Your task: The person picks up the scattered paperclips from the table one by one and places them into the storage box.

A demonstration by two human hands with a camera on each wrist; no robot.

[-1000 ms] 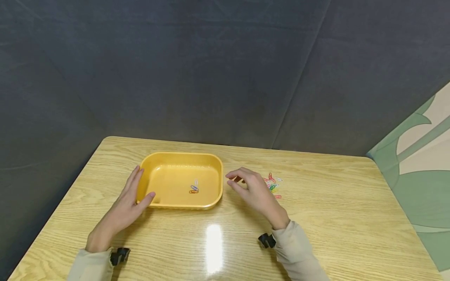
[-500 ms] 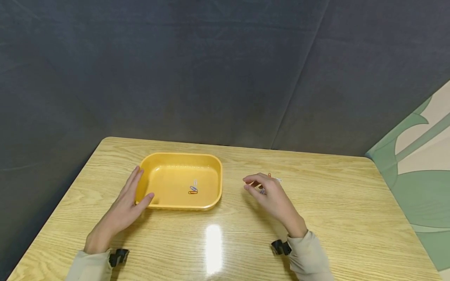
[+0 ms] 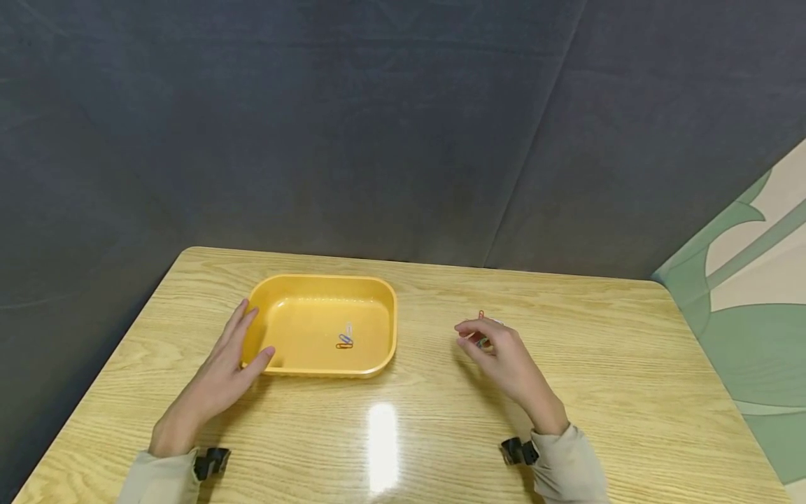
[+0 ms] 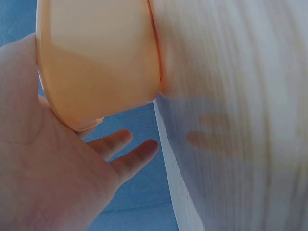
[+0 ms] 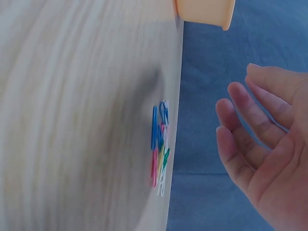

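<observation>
A yellow tray (image 3: 302,325) stands left of centre on the table, with a few paper clips (image 3: 345,339) lying inside. My left hand (image 3: 217,381) rests at its left end, fingers fairly straight along the outer side and thumb by the near rim. In the left wrist view some fingers stick out past the tray wall (image 4: 101,62). To the right of the tray, my right hand (image 3: 506,360) hovers over a small pile of coloured paper clips, mostly hidden from the head camera. The right wrist view shows these paper clips (image 5: 161,149) apart from the loosely bent, bare fingers.
The wood-grain table (image 3: 630,392) reaches back to a dark curtain (image 3: 378,140). A green and cream patterned surface (image 3: 755,336) lies beyond the right edge. Dark wrist mounts sit at both cuffs.
My right hand has moved right, from beside the tray's right rim to over the paper clip pile, covering most of it. The left hand stays at the tray.
</observation>
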